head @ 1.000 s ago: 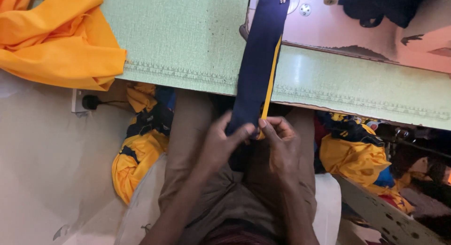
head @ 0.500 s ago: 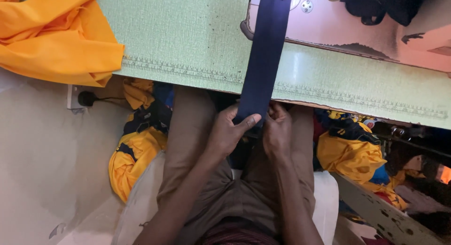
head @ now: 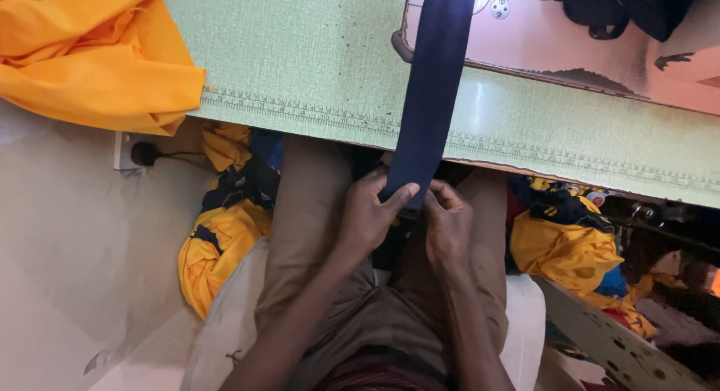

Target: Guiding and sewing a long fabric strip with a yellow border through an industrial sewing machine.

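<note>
1. Both hands pinch the lower end of a navy fabric strip (head: 431, 98) just below the surface (head: 300, 61) edge: the left hand (head: 371, 215) grips its left side, the right hand (head: 448, 226) its right side, probably to keep it taut and flat.
2. The strip runs up over the green surface toward the sewing machine bed (head: 570, 38).
3. Orange cloth (head: 90, 53) lies on the left corner; no packages or labels show.

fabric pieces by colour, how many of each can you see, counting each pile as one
Navy: 1, the navy strip pinched by the left hand and right hand
Plain orange: 1, the orange cloth on the green table
Yellow and navy mixed: 2, the left floor pile and the right floor pile
Total: 4
</note>
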